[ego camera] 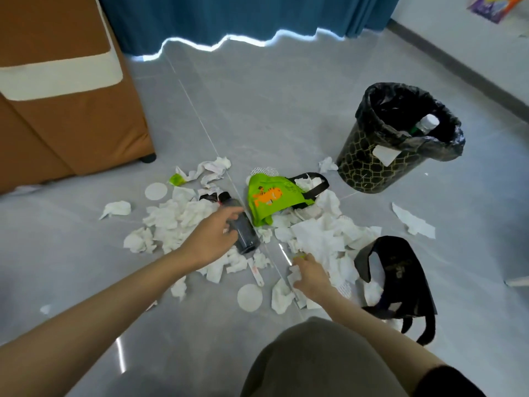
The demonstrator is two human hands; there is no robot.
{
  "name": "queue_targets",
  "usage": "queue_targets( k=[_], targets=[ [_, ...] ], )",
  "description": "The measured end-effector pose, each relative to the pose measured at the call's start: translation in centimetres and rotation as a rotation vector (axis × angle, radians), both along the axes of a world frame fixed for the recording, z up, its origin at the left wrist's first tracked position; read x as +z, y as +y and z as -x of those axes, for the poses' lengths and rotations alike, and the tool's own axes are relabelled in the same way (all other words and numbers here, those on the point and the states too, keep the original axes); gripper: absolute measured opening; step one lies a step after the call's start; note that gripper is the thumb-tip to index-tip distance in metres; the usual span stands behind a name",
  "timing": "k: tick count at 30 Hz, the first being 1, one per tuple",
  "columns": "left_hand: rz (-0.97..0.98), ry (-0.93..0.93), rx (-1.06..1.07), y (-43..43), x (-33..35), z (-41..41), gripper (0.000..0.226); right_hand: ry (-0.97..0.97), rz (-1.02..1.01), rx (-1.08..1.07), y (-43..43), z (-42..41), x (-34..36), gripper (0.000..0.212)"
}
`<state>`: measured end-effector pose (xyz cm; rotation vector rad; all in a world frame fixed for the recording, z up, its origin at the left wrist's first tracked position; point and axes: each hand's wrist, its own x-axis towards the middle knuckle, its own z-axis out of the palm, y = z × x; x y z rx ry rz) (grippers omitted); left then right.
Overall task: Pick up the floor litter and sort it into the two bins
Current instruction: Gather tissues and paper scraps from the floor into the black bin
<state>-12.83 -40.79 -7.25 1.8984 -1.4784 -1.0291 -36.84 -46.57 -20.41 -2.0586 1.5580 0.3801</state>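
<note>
No writing reads clearly: the green bag shows only an orange cartoon tiger, and the white label on the bin looks blank. My left hand has its fingers wrapped round a dark bottle, tilted just above the crumpled white tissues strewn over the grey tiled floor. My right hand rests on more tissues; I cannot tell whether it pinches any. The black, gold-patterned bin stands beyond, to the right. A black bag lies near it, a blue curtain behind.
</note>
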Motion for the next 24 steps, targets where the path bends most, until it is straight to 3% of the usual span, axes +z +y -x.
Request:
queue_targets(
  k=[4, 8, 16, 24],
  targets=[
    [-0.030, -0.011, -0.006, 1.9, 0.2, -1.2, 0.047, -0.101, 0.021, -0.059, 0.0, -1.0, 0.8, 0.033],
    [-0.039, 0.001, 0.033, 3.5, 1.2, -3.4, 0.045, -0.375, 0.006, -0.237, -1.4, -5.0, 5.6, 0.020],
    [0.083, 0.002, 0.321, 6.8, 6.2, -11.0, 0.046, -0.906, -0.311, -0.237, -1.4, -18.9, 19.4, 0.015],
    [0.107, -0.302, 0.672, 15.8, 9.6, -20.3, 0.052, -1.026, -0.529, -0.079, 3.1, -33.0, 25.9, 0.015]
  ],
)
